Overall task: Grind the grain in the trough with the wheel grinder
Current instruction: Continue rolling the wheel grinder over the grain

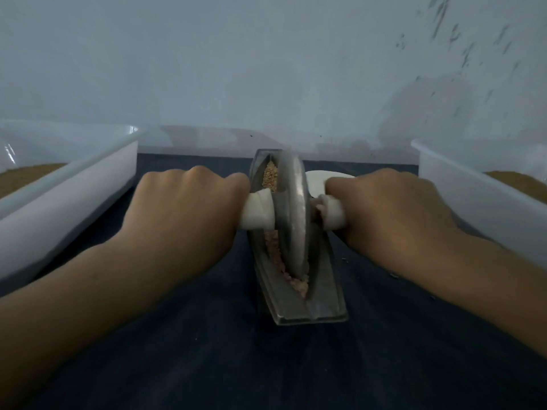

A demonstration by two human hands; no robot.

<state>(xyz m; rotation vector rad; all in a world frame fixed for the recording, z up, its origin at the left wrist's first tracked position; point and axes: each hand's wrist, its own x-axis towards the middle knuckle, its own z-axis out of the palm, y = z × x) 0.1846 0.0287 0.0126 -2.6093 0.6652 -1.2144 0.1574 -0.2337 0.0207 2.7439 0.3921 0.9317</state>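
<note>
Left hand (183, 211) is closed round the left end of the white-wrapped handle (256, 213). Right hand (384, 208) is closed round the right end, and both hands are knuckles up. The handle passes through the wheel (291, 208), which stands on edge in the trough (322, 306) at roughly mid-length. The grain (270, 176) lies in the groove, coarser and whole-looking at the far end, paler and crushed toward the near end, with some heaped close to the near lip. The trough rests on the dark tabletop (207, 335) between a left tub (97, 179) and a right tub (461, 184), both holding brown material. A white dish (321, 177) sits just behind the right hand. Risks, as judged:
- Uneven pressure from the two hands would tilt the wheel and let it ride up the groove wall and out.
- A long pull toward the body would push the near heap over the lip onto the tabletop.
- Nothing visible fixes the trough, so hard strokes could slide or twist it.
- The wrapping looks ragged at the right end and could slip within the grip.
</note>
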